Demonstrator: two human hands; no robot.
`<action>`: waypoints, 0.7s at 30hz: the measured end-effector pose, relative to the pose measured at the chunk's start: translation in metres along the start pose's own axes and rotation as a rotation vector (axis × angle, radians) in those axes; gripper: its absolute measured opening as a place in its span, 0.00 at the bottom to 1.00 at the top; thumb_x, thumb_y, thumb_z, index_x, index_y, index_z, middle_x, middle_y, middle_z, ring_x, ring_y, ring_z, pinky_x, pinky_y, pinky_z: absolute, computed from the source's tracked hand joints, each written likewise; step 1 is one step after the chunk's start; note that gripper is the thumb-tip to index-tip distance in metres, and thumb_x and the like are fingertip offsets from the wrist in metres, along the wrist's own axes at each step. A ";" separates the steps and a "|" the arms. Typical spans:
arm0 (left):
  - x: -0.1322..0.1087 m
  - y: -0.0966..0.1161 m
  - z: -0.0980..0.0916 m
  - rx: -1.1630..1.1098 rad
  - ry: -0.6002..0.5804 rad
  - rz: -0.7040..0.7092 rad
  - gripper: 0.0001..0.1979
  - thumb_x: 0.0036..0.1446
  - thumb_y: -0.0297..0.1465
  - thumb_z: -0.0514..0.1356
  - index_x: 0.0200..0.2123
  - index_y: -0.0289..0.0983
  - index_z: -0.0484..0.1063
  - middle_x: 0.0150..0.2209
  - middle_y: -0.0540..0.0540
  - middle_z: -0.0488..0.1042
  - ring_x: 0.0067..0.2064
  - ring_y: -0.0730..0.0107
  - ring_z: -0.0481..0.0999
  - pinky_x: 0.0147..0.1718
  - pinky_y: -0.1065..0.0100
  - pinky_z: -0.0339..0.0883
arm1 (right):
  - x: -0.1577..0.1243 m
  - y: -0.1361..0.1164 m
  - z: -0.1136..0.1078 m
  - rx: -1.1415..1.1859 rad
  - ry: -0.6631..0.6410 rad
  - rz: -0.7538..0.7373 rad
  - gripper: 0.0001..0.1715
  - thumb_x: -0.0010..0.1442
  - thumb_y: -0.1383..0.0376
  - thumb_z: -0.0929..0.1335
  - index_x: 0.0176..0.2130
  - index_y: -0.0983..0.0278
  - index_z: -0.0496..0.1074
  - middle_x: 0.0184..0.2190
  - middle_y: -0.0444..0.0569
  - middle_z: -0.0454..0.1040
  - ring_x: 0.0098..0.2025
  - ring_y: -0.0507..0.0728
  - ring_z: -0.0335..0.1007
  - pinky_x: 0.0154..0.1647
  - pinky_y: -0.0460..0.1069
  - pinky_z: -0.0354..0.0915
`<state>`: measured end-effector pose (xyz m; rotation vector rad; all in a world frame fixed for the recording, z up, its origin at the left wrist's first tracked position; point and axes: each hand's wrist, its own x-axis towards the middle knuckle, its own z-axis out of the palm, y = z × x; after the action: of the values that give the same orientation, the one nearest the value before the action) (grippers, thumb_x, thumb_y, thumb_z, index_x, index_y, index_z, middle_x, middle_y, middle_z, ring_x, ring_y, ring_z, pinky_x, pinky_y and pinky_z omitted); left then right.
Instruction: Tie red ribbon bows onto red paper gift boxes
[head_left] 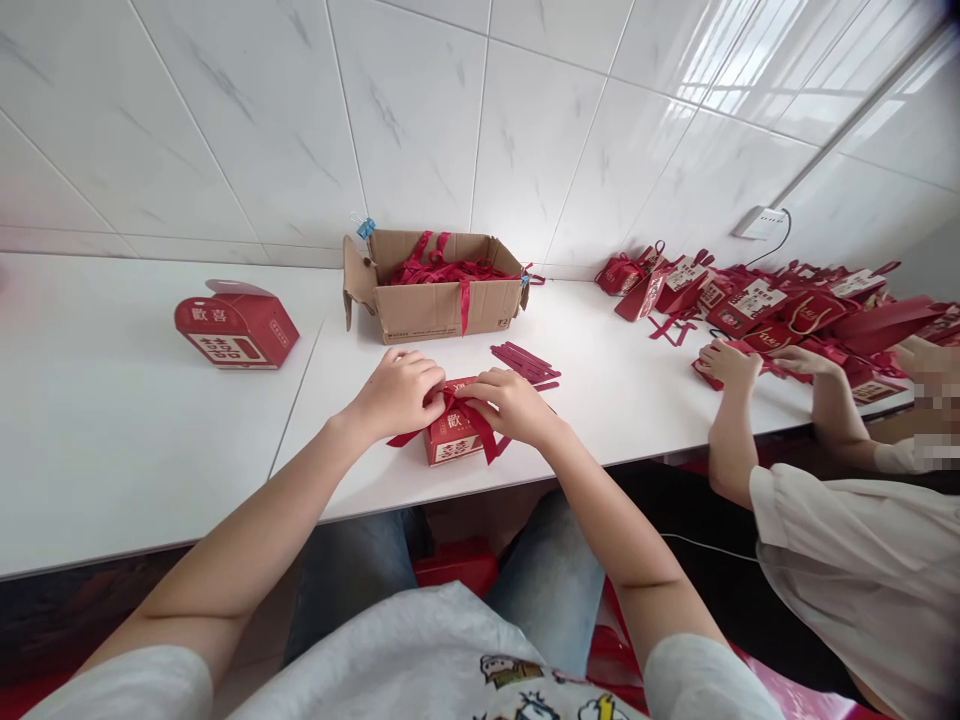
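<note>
A small red gift box (452, 445) with white and gold characters stands on the white table in front of me. Dark red ribbon (484, 432) is gathered at its top, with tails hanging over the front and out to the left. My left hand (405, 395) pinches the ribbon at the top left of the box. From the other side, my right hand (514, 402) is closed on the same ribbon, fingers bent over the box top. The fingertips of both hands almost meet at the knot, which they partly cover.
An open cardboard carton (450, 312) of red ribbons stands by the tiled wall. Dark red strips (525, 365) lie before it. Another red gift box (236, 330) sits at left. At right, a co-worker's hands (727, 362) handle a box beside many finished-looking red boxes (757, 305).
</note>
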<state>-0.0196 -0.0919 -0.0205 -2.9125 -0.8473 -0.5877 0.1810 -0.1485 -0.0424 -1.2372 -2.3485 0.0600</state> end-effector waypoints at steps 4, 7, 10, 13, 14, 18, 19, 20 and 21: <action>-0.001 -0.002 -0.001 -0.123 -0.043 -0.073 0.06 0.53 0.30 0.52 0.29 0.36 0.69 0.30 0.47 0.75 0.35 0.61 0.73 0.43 0.56 0.61 | -0.003 -0.001 -0.001 -0.030 0.001 0.010 0.18 0.63 0.74 0.63 0.49 0.61 0.74 0.38 0.51 0.75 0.38 0.56 0.65 0.40 0.50 0.62; -0.002 -0.010 -0.001 -0.378 -0.099 -0.163 0.14 0.53 0.29 0.51 0.41 0.37 0.70 0.36 0.47 0.76 0.38 0.63 0.74 0.42 0.61 0.65 | -0.004 0.000 -0.001 -0.024 0.011 0.006 0.18 0.63 0.73 0.63 0.48 0.60 0.75 0.38 0.51 0.75 0.39 0.56 0.64 0.41 0.50 0.62; 0.000 -0.018 -0.001 -0.494 -0.142 -0.185 0.15 0.54 0.28 0.50 0.42 0.39 0.73 0.41 0.47 0.76 0.43 0.63 0.74 0.44 0.64 0.66 | -0.005 0.000 0.001 -0.026 0.030 -0.004 0.18 0.63 0.72 0.63 0.47 0.60 0.76 0.38 0.51 0.75 0.39 0.56 0.64 0.41 0.50 0.62; 0.003 -0.020 -0.001 -0.480 -0.162 -0.087 0.14 0.52 0.29 0.54 0.41 0.39 0.75 0.41 0.47 0.76 0.42 0.62 0.74 0.45 0.63 0.66 | -0.006 0.001 0.003 -0.017 0.056 -0.012 0.17 0.63 0.72 0.63 0.47 0.60 0.76 0.38 0.51 0.75 0.38 0.55 0.64 0.41 0.51 0.62; 0.003 -0.019 0.000 -0.471 -0.154 -0.066 0.13 0.51 0.29 0.55 0.40 0.39 0.75 0.40 0.47 0.77 0.41 0.63 0.74 0.44 0.63 0.66 | -0.006 0.001 0.003 -0.010 0.065 -0.015 0.17 0.63 0.72 0.63 0.47 0.60 0.76 0.37 0.51 0.75 0.38 0.55 0.64 0.41 0.50 0.62; 0.004 -0.015 0.004 -0.489 -0.103 -0.050 0.09 0.54 0.30 0.55 0.33 0.38 0.75 0.36 0.47 0.77 0.38 0.64 0.74 0.42 0.64 0.66 | -0.006 0.001 0.006 0.023 0.084 -0.032 0.16 0.64 0.71 0.63 0.46 0.60 0.77 0.37 0.51 0.76 0.38 0.55 0.64 0.40 0.50 0.63; 0.004 -0.015 0.006 -0.503 -0.094 -0.049 0.08 0.54 0.31 0.55 0.33 0.38 0.75 0.35 0.47 0.78 0.38 0.65 0.74 0.42 0.64 0.66 | -0.006 0.001 0.006 0.030 0.086 -0.034 0.16 0.64 0.71 0.63 0.46 0.60 0.77 0.37 0.51 0.75 0.38 0.55 0.65 0.40 0.50 0.63; 0.003 -0.015 0.006 -0.516 -0.086 -0.048 0.08 0.54 0.31 0.56 0.33 0.38 0.75 0.36 0.47 0.78 0.39 0.65 0.74 0.42 0.64 0.66 | -0.006 0.002 0.007 0.036 0.086 -0.035 0.16 0.64 0.71 0.63 0.46 0.60 0.77 0.37 0.51 0.75 0.38 0.55 0.65 0.40 0.50 0.63; 0.002 -0.015 0.007 -0.528 -0.082 -0.046 0.08 0.54 0.31 0.56 0.33 0.38 0.75 0.36 0.47 0.78 0.39 0.65 0.74 0.43 0.64 0.66 | -0.006 0.002 0.007 0.040 0.086 -0.035 0.16 0.63 0.71 0.63 0.46 0.60 0.77 0.37 0.51 0.75 0.38 0.55 0.65 0.40 0.50 0.63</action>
<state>-0.0233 -0.0774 -0.0269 -3.4150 -0.8828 -0.8094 0.1825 -0.1509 -0.0517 -1.1562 -2.2836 0.0415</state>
